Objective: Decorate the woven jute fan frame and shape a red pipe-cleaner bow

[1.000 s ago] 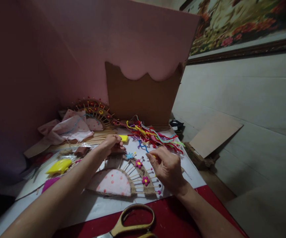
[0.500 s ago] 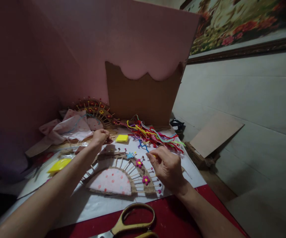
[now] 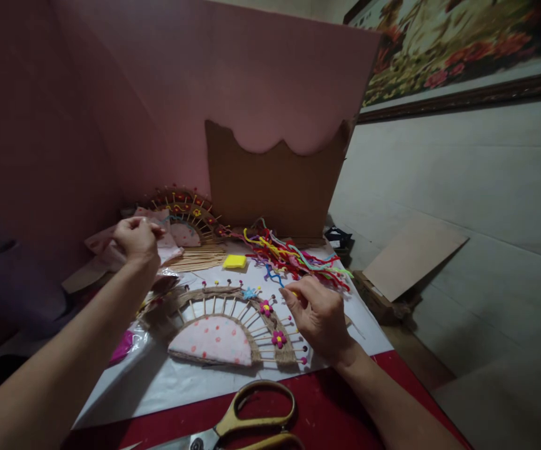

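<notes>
My left hand [image 3: 136,237] is raised over the left side of the table with its fingers pinched together; whatever it may hold is hidden. My right hand [image 3: 317,315] is closed beside the right end of a half-round fan-like craft [image 3: 211,340], and a small yellow piece shows between its fingertips. The craft has a dotted pink cloth centre, stick spokes and a twine-wrapped arch. On the arch sit a light blue flower [image 3: 249,293] and two magenta flowers [image 3: 278,339] with yellow centres. A blue pipe cleaner [image 3: 274,275] lies near my right fingertips.
Scissors [image 3: 251,415] lie at the front on red cloth [image 3: 340,400]. Behind the craft are a yellow block [image 3: 235,262], a pile of colourful pipe cleaners [image 3: 293,250], wooden sticks [image 3: 199,257] and a second fan-like craft [image 3: 188,215]. A cardboard panel [image 3: 270,187] stands behind.
My left hand has moved left and up, away from the craft, uncovering its left arch and the sticks. My right hand has stayed nearly in place. The view has shifted slightly.
</notes>
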`<state>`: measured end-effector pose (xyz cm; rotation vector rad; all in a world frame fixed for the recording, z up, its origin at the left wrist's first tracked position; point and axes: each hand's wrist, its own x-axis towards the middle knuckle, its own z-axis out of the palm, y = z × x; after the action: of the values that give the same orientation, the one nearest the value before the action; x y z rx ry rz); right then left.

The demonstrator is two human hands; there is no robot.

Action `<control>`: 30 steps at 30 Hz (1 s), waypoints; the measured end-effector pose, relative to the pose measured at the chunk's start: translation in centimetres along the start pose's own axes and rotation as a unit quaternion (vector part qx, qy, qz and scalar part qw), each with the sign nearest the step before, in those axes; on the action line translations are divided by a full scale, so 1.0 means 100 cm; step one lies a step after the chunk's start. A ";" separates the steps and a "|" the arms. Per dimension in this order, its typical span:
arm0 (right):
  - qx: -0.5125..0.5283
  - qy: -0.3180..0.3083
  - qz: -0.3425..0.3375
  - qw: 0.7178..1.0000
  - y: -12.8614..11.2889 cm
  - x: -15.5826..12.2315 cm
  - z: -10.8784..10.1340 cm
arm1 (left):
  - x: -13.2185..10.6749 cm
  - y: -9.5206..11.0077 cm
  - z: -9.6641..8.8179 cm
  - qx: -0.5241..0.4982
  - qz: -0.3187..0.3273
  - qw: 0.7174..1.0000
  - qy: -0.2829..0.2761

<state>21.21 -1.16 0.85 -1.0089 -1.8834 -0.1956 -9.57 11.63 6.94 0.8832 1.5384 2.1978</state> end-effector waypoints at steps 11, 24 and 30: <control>0.007 -0.005 0.013 1.000 0.002 -0.002 0.003 | -0.017 0.049 -0.029 0.009 0.200 0.975 -0.092; 0.533 -0.256 0.254 0.765 -0.007 0.000 0.000 | -0.198 0.054 -0.033 -0.130 -0.190 0.777 -0.586; 0.602 -0.388 0.226 0.661 -0.015 -0.001 -0.003 | -0.216 0.051 -0.037 -0.205 -0.224 0.771 -0.560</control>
<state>20.36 -2.39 1.36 -0.5101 -1.7384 1.8182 4.87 -5.36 4.18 1.1679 0.5369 1.1192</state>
